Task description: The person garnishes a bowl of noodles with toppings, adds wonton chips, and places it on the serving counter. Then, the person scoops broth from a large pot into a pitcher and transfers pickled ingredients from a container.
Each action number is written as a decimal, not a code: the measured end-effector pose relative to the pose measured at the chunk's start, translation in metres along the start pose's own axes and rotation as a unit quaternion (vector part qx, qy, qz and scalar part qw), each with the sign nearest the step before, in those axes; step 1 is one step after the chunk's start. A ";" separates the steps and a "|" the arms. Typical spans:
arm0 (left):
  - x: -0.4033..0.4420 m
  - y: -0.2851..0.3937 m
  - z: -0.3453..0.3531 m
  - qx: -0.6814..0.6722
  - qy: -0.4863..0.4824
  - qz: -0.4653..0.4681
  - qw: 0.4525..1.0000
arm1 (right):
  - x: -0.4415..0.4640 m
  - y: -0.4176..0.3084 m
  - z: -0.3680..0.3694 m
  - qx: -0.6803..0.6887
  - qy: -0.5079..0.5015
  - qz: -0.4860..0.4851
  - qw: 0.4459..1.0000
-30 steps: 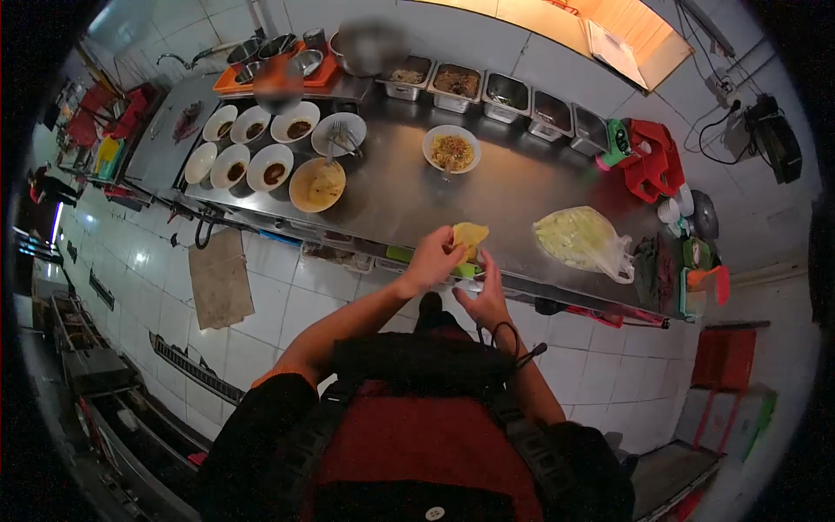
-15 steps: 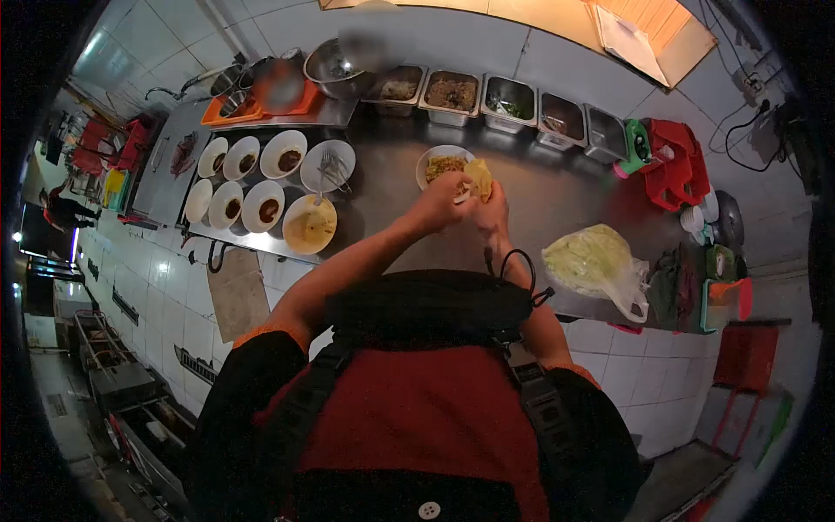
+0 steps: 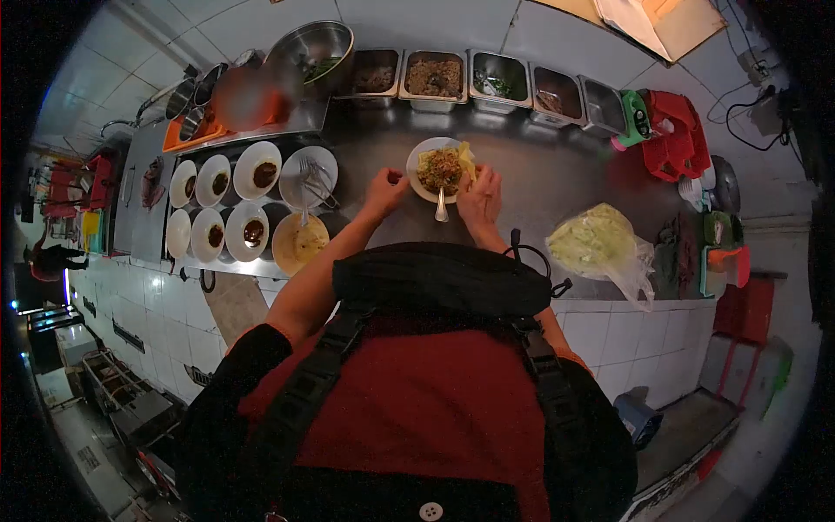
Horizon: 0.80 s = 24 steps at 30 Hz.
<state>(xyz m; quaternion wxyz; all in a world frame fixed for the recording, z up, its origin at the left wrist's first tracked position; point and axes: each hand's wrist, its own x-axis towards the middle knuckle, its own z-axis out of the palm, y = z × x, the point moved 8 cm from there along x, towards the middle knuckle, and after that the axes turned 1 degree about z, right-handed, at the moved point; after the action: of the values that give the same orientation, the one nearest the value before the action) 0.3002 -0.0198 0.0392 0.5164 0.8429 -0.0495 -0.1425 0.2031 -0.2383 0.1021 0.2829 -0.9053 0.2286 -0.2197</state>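
Note:
A white bowl (image 3: 416,184) stands on the steel counter before me, filled with noodles and a crumbly brown topping (image 3: 445,163). Its spoon (image 3: 441,207) leans out over the near rim. At the bowl's right edge my right hand (image 3: 481,198) has its fingertips closed on a thin yellow crisp, like a fried wonton skin (image 3: 467,160). To the left of the bowl, apart from it, my left hand (image 3: 384,190) is loosely curled, with nothing visible in it.
Several white bowls (image 3: 247,231) with dark sauce stand left, beside a bowl of utensils (image 3: 309,178) and a yellowish bowl (image 3: 301,244). Steel ingredient pans (image 3: 433,80) line the back. A plastic bag of pale green leaves (image 3: 591,244) lies right, near a red rack (image 3: 674,143).
My hands were together over the bowl's right side with the yellow crisp; now they are apart, the left drawn away leftward. The spoon now shows at the near rim.

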 end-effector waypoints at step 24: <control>0.028 -0.004 0.013 -0.071 -0.096 -0.022 0.993 | 0.011 -0.011 0.010 0.002 -0.035 0.085 0.996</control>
<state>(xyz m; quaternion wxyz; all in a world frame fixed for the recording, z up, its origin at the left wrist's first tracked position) 0.3226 -0.0352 0.0253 0.5644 0.7876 -0.0705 -0.2372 0.2203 -0.2322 0.1047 0.3102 -0.8892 0.2940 -0.1632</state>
